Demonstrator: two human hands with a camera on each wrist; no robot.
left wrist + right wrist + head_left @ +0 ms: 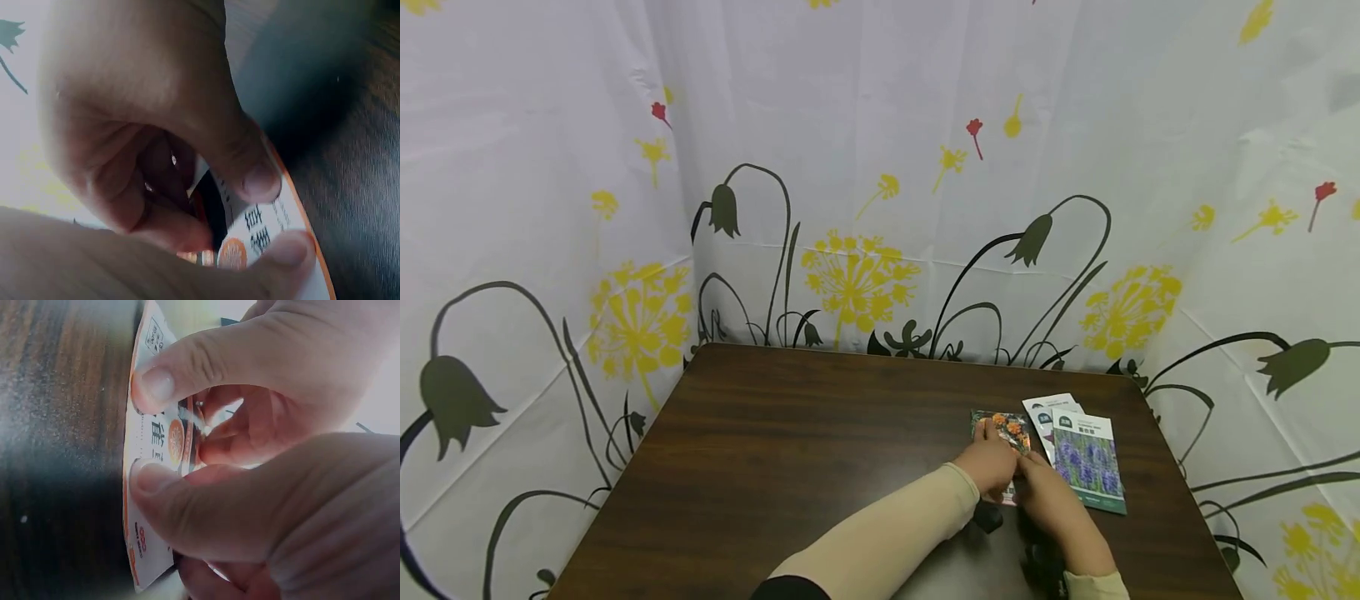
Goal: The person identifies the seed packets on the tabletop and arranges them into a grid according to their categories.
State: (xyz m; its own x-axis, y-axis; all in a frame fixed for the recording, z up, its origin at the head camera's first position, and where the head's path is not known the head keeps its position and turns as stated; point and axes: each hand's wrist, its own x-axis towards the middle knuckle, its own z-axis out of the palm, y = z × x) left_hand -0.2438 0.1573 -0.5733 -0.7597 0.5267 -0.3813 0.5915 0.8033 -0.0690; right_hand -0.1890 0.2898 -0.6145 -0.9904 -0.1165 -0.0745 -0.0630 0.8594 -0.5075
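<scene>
A seed packet [1013, 427] with a picture of orange flowers is between both hands. Its white end [147, 509], with an orange edge, dark characters and a round orange mark, bends upward in the wrist views. My left hand [988, 462] pinches this white end with thumb on the near face and curled fingers behind. Close beside it, my right hand [1054, 496] pinches the same end, the two thumbs a small gap apart. Fingers cover the middle of the packet in the head view.
Right of the hands lies a seed packet with purple flowers [1086, 458], overlapping a white packet [1045, 412] behind it. They rest on the right part of a dark wooden table [790, 433]. A flower-printed white curtain [865, 125] hangs behind.
</scene>
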